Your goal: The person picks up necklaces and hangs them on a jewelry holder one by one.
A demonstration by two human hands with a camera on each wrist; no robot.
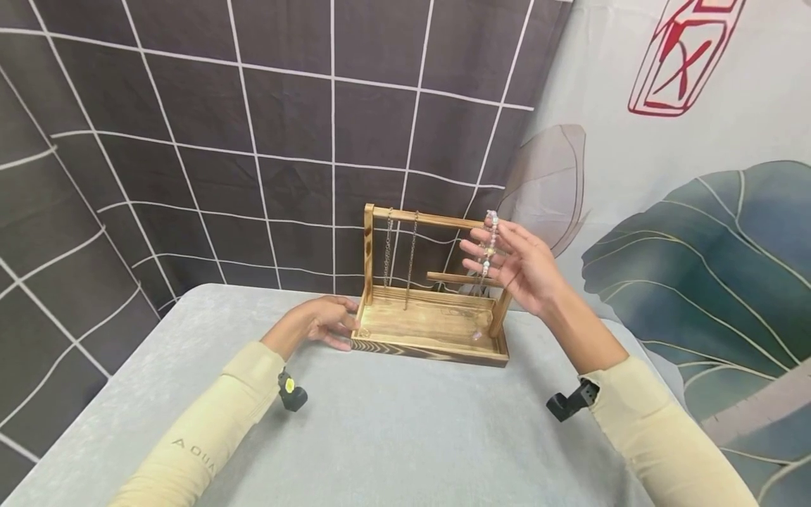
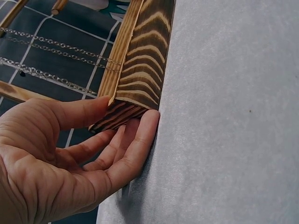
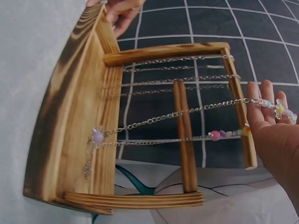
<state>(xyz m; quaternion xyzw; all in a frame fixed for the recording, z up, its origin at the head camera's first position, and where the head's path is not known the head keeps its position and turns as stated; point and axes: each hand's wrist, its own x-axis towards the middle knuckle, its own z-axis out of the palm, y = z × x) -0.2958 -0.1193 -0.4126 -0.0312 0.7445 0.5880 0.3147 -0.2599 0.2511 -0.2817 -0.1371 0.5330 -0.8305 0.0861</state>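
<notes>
A wooden jewelry stand, with a shallow tray base and a top bar, stands on the cloth-covered table. My left hand grips the tray's left end; in the left wrist view its thumb lies on the rim and the fingers at the end face and lower corner. My right hand pinches a beaded necklace between thumb and forefinger in front of the top bar's right end. In the right wrist view its silver chain runs to a purple flower pendant at the tray.
Silver chain necklaces hang from the left part of the top bar. A shorter wooden bar juts in from the right post. Behind the table hangs a dark gridded curtain, with a leaf-printed white cloth to the right.
</notes>
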